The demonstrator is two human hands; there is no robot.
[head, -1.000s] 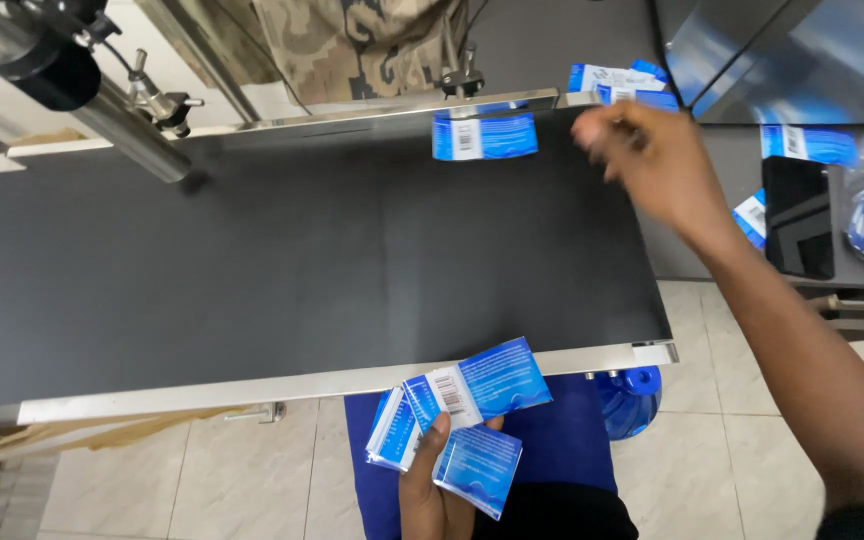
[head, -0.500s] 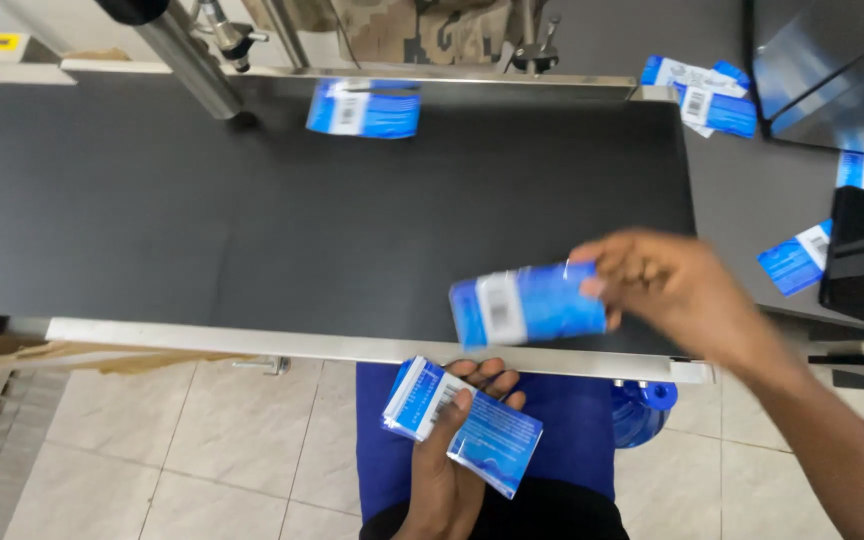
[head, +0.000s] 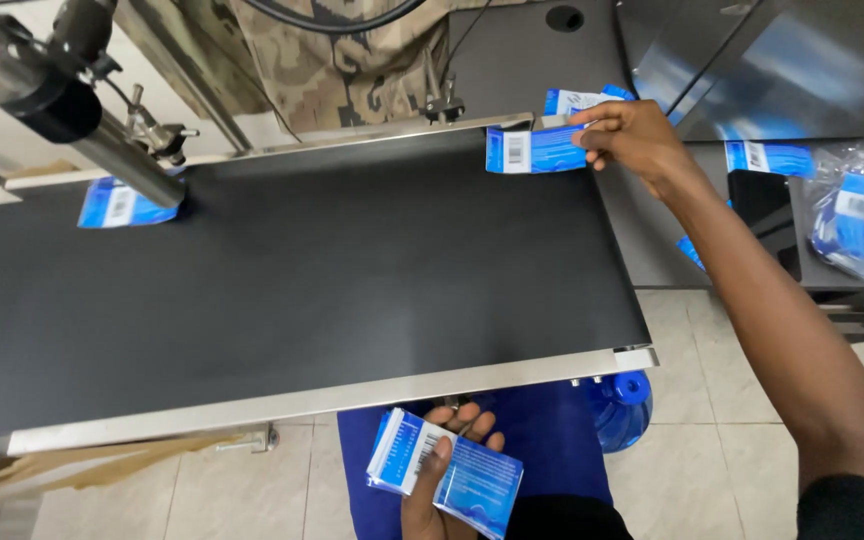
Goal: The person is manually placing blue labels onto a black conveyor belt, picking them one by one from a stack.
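Head view: lying flat at the far right corner of the black conveyor belt (head: 332, 270), a blue sachet (head: 535, 150), rectangular, glossy, with a white label patch at its left end. Being pinched at its right edge by the right hand (head: 632, 140), grip pressed together on that edge, thumb and fingertips closing on the foil, wrist bent down, forearm stretching out long from the lower right of the frame across the belt's right end.

Resting in the left hand (head: 442, 478), below the near steel rail (head: 352, 398), a small stack of blue sachets (head: 447, 475), white printed panel facing up at the left end; grip closing around the stack, thumb lying on top, fingertips curling over the upper edge, hand held low above blue fabric.

Lying at the belt's far left, partly under a metal cylinder (head: 72, 120), a second single blue sachet (head: 122, 205), also with a white patch. Sitting just behind the right hand, off the belt, another blue and white sachet (head: 577, 100). Lying on the grey counter (head: 652, 240) at the right, one more blue sachet (head: 767, 158), beside a black phone (head: 764, 215). Further right, a clear plastic bag (head: 857, 205) holding blue packets. Showing beyond the belt, camouflage-patterned cloth (head: 352, 60).
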